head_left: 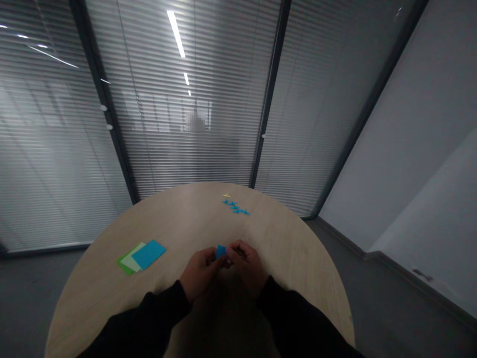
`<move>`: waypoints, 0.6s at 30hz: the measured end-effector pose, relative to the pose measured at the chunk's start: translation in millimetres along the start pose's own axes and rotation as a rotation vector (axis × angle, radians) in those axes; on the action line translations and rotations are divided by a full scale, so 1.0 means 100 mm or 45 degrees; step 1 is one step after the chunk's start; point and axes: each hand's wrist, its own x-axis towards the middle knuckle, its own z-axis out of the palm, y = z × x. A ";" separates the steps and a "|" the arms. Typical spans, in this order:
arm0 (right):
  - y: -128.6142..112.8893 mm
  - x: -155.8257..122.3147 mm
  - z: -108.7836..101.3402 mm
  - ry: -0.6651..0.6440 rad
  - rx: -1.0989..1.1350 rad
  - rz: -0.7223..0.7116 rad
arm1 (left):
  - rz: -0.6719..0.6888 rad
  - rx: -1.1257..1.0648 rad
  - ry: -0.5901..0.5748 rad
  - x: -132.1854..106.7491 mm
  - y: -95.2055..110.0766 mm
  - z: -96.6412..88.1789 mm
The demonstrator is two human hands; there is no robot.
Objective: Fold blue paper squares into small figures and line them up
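Although the fingers hide most of it, a small piece of blue paper stands pinched between the left hand and the right hand, which meet around it (its long axis cannot be told), one corner pointing toward 12 o'clock. The far rim of the round pale wood table lies well ahead. At 10 o'clock sit overlapping blue and green paper sheets; near 12 o'clock, well apart, a row of folded blue paper stars trails from a yellow paper star.
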 end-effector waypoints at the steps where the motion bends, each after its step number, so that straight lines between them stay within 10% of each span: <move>1: -0.01 0.00 -0.01 0.005 -0.026 -0.006 | 0.008 0.010 0.001 0.00 -0.01 0.00; 18: -0.04 -0.01 -0.03 -0.067 -0.231 -0.073 | 0.019 0.058 0.235 0.00 0.01 0.00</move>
